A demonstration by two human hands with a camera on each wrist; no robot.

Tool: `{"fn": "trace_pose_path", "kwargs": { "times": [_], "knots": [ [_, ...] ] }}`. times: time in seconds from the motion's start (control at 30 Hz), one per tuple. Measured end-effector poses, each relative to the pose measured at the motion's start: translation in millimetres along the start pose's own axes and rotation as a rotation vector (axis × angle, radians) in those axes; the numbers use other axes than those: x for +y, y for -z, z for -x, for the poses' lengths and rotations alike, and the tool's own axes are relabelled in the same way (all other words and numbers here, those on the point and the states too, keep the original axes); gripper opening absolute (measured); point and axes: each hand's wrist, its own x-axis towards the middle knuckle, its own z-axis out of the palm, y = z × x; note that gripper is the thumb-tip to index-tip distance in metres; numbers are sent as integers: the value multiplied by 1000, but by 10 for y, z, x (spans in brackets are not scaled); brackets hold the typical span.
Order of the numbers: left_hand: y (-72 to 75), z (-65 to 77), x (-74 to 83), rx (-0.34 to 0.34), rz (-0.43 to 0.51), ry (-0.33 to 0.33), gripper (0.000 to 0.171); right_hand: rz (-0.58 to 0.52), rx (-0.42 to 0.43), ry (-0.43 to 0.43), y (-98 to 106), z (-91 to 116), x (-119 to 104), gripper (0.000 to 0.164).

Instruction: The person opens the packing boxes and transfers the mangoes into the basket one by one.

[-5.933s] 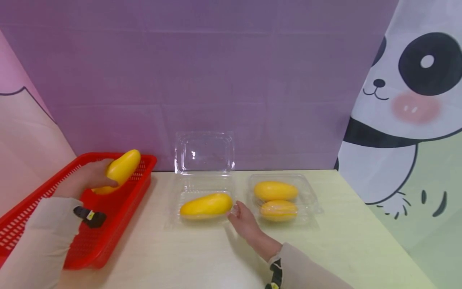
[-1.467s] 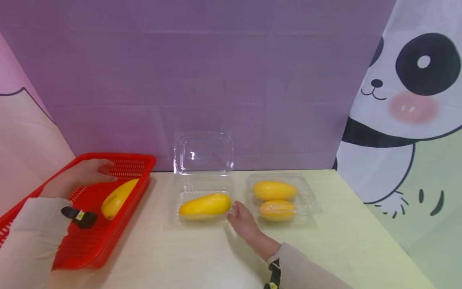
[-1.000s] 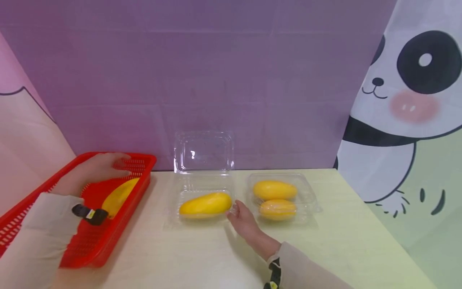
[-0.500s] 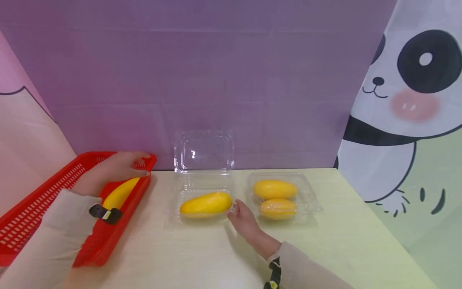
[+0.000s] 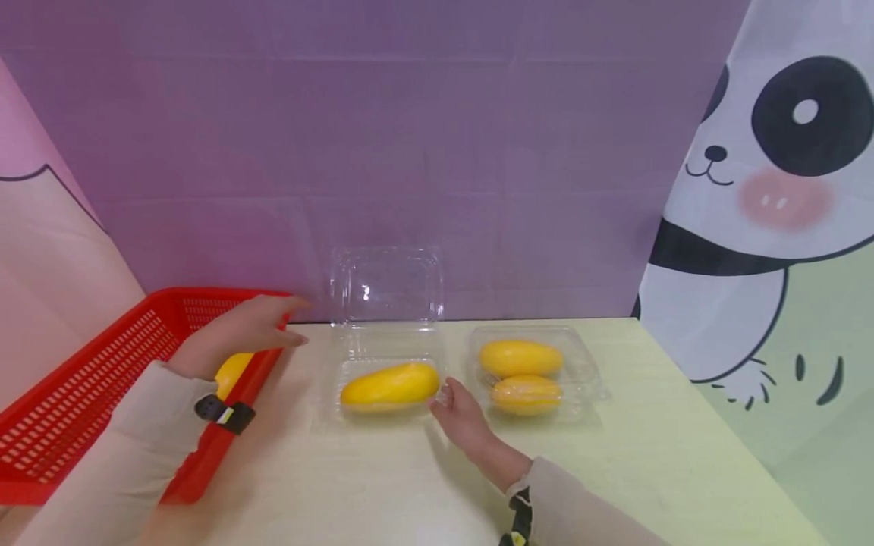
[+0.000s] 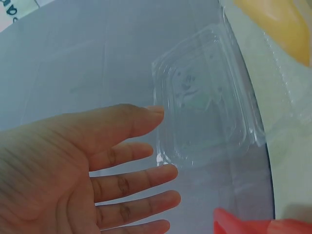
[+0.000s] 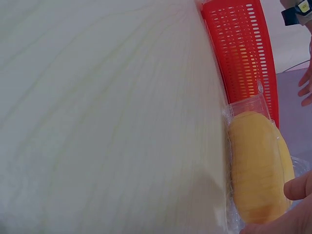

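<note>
My left hand hangs over the far right rim of the red basket, fingers spread and holding nothing. In the left wrist view its fingers overlap the raised lid of a clear plastic clamshell box. Inside that box lies an oblong yellow fruit; the right wrist view shows another yellow edge behind the fruit. With thumb and forefinger, my right hand pinches the box's right edge. Part of a yellow fruit shows in the basket, mostly hidden by my left arm.
The red basket with slotted walls stands along the left side of the pale table. A second clear box, holding two yellow fruits, sits right of the first. A purple backdrop rises behind the table's far edge.
Earlier my left hand held a yellow fruit over the basket; that fruit was then let go inside it. The empty left hand has since moved right, past the rim. My right hand stayed put.
</note>
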Motion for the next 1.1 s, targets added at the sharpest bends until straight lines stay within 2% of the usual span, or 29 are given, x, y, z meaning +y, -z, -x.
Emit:
{"fn": "trace_pose_path", "kwargs": {
  "times": [0.1, 0.37, 0.67, 1.0, 1.1],
  "knots": [
    [-62, -51, 68, -14, 1, -15, 61, -2, 4, 9, 3, -1, 11, 61],
    [-248, -203, 154, -110, 19, -42, 61, 12, 20, 22, -2, -7, 19, 61],
    [-283, -258, 309, -159, -4, -80, 58, 20, 13, 9, -11, -12, 18, 61],
    [-445, -359, 401, -255, 7, -116, 60, 17, 9, 6, -27, -39, 62, 60],
    [-485, -384, 434, -280, 24, -105, 60, 11, 8, -2, -30, -42, 62, 60]
  ]
}}
